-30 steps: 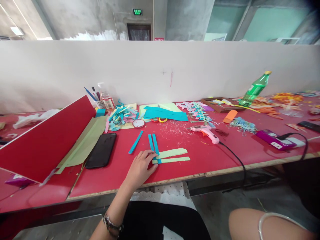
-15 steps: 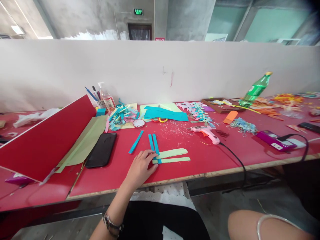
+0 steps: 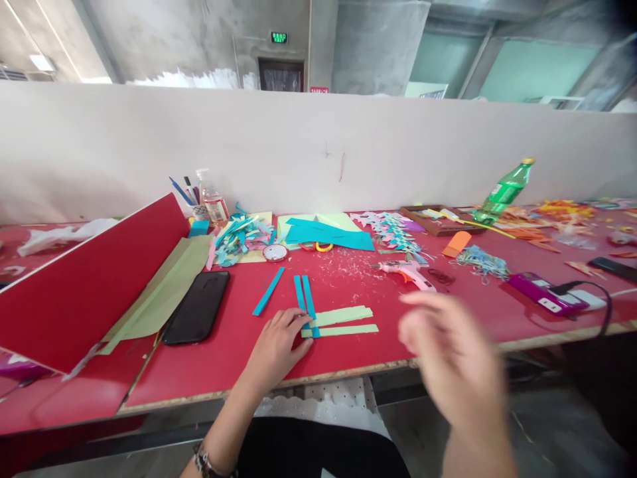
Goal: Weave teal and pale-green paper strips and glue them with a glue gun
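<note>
We're counting one left hand (image 3: 281,344), one right hand (image 3: 450,348), three blue strips (image 3: 269,291) and at least two pale green strips (image 3: 346,330) near the front edge of the table (image 3: 343,352). Near its back edge we're tallying one green bottle (image 3: 505,194) and one clear pump bottle (image 3: 214,204). Between, we're logging one pink glue gun (image 3: 412,272).

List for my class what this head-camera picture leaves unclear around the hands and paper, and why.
In the head view:
- Right hand: blurred; whether it holds anything is unclear.
- Crossed paper strips: partly hidden by the left hand.
- Pink glue gun: handle end hidden behind the right hand.
- Yellow loop: partly covered by blue paper.
- Bracelet: cut off by the bottom edge.
</note>
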A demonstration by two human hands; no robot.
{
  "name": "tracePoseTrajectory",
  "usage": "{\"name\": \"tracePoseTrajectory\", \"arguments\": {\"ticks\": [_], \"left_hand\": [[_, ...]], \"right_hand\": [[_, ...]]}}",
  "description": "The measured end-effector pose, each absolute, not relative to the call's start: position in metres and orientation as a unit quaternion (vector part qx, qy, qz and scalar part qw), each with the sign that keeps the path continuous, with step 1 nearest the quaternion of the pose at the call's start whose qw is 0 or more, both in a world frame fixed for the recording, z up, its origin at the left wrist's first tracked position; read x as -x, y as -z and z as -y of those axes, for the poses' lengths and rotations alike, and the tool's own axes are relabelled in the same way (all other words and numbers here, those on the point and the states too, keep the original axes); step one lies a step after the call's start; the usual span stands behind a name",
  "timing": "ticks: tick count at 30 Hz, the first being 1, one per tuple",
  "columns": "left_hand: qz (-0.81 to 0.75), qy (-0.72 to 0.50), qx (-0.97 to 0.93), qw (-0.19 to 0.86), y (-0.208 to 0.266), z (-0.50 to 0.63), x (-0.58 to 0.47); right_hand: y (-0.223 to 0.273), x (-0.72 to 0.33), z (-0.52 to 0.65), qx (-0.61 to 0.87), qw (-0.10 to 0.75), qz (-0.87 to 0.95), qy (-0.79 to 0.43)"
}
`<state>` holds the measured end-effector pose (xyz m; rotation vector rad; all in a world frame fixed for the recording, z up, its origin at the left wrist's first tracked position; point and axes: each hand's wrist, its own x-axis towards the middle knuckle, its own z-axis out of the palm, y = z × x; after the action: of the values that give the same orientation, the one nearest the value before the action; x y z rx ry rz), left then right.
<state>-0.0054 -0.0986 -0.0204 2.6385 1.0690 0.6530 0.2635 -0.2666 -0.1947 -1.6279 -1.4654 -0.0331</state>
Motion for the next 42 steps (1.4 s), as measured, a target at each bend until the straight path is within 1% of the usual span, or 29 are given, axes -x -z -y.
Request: {"name": "tracePoseTrajectory", "arguments": {"ticks": [2,4,5,7,9,13,17,21,24,29,37,42], "left_hand": [[-0.366,-0.223,-0.897,0.11,0.02,0.099,0.006],[-0.37,-0.227,-0.895,0.107,0.02,0.099,0.005],[-0.37,-0.229,-0.894,0.104,0.02,0.1,0.005],[-0.368,-0.233,-0.895,0.1,0.02,0.099,0.005],[-0.364,-0.234,-0.896,0.099,0.02,0.099,0.005],[-0.361,-0.23,-0.898,0.103,0.019,0.099,0.004],[-0.359,-0.224,-0.899,0.111,0.018,0.099,0.003],[-0.362,-0.219,-0.899,0.111,0.018,0.099,0.003],[-0.361,-0.222,-0.9,0.106,0.019,0.099,0.004],[-0.362,-0.224,-0.899,0.101,0.019,0.099,0.003],[-0.371,-0.221,-0.896,0.103,0.016,0.1,0.002],[-0.367,-0.227,-0.896,0.103,0.017,0.1,0.002]], "right_hand": [[0.12,-0.24,0.205,0.722,0.35,0.596,0.044],[0.051,-0.211,0.17,0.772,0.231,0.585,0.09],[0.025,-0.198,0.162,0.793,0.203,0.563,0.112],[-0.001,-0.179,0.158,0.81,0.178,0.548,0.107],[-0.004,-0.169,0.16,0.808,0.178,0.555,0.086],[0.01,-0.163,0.157,0.797,0.186,0.571,0.06],[0.014,-0.163,0.153,0.778,0.185,0.6,0.035],[0.015,-0.161,0.161,0.737,0.201,0.643,0.057],[0.015,-0.155,0.168,0.737,0.216,0.637,0.067],[0.01,-0.148,0.171,0.749,0.211,0.626,0.045],[0.011,-0.149,0.175,0.744,0.209,0.634,0.042],[0.012,-0.153,0.179,0.718,0.206,0.665,-0.011]]}}
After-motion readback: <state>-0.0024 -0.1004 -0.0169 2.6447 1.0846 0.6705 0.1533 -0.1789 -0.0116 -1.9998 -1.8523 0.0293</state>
